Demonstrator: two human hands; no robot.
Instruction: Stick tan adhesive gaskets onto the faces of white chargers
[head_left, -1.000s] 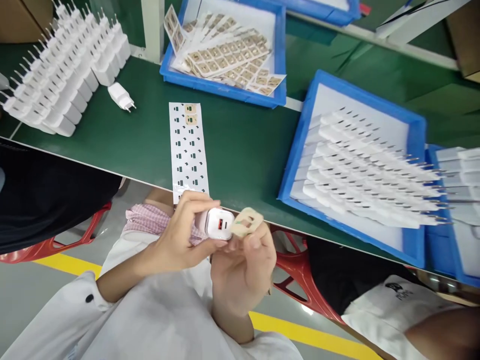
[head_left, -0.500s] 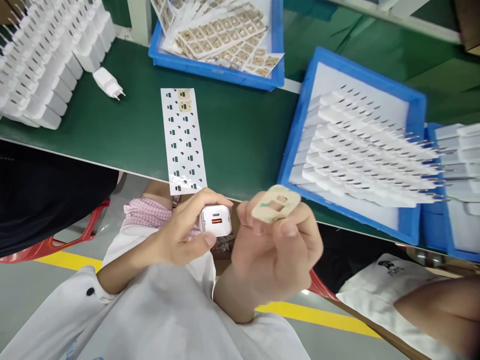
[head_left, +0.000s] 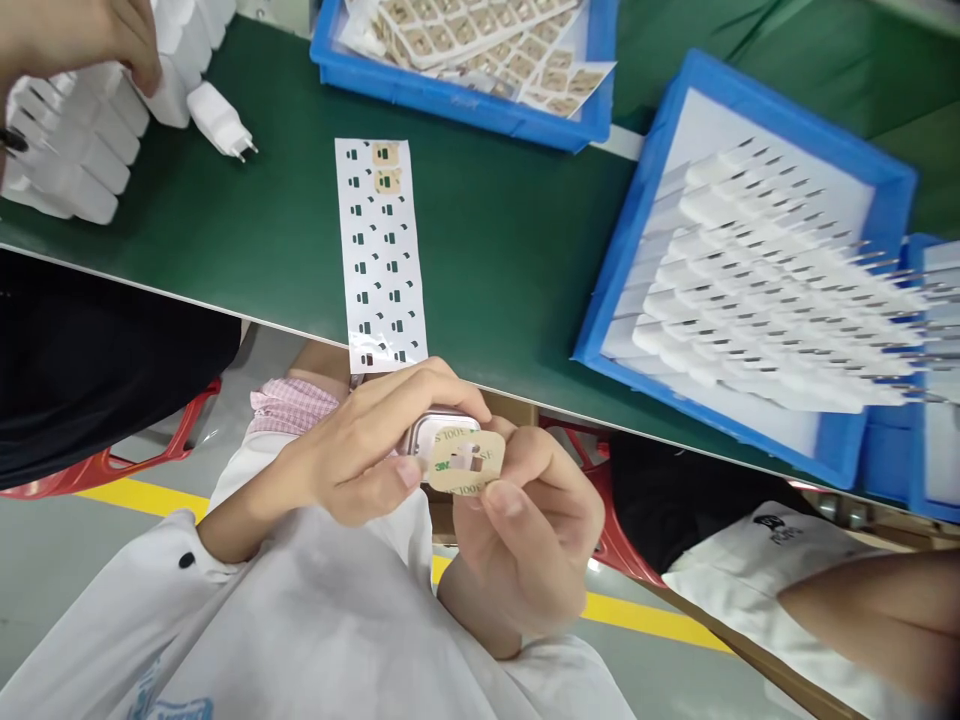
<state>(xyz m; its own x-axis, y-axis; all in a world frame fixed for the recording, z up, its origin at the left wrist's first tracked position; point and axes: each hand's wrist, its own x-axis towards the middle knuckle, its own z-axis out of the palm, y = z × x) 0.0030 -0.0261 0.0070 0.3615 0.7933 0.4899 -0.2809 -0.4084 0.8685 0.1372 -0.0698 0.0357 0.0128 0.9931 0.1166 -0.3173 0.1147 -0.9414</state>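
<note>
My left hand [head_left: 367, 440] is closed around a white charger [head_left: 426, 437], its port face turned up toward me. Between the thumb and fingers of my right hand [head_left: 536, 530] is a tan adhesive sticker [head_left: 491, 460] with cut-outs and green and grey print. The sticker overlaps the charger's port face and hides most of it; whether they touch I cannot tell. Beyond my hands, a white backing sheet [head_left: 377, 240] lies on the green table with rows of small dark cut-outs. Two tan stickers [head_left: 386, 182] remain at its top right.
A blue tray [head_left: 457, 103] at the back holds sticker sheets. Another blue tray [head_left: 600, 340] at right contains rows of white chargers [head_left: 757, 290], pins up. At left, a loose charger [head_left: 220, 122] lies near stacked chargers [head_left: 90, 150], where another person's hand [head_left: 82, 35] reaches in.
My right hand has moved left and brought the sticker over the charger's port face. Another person's hand has come in at the upper left, on the stacked chargers. The view has shifted slightly.
</note>
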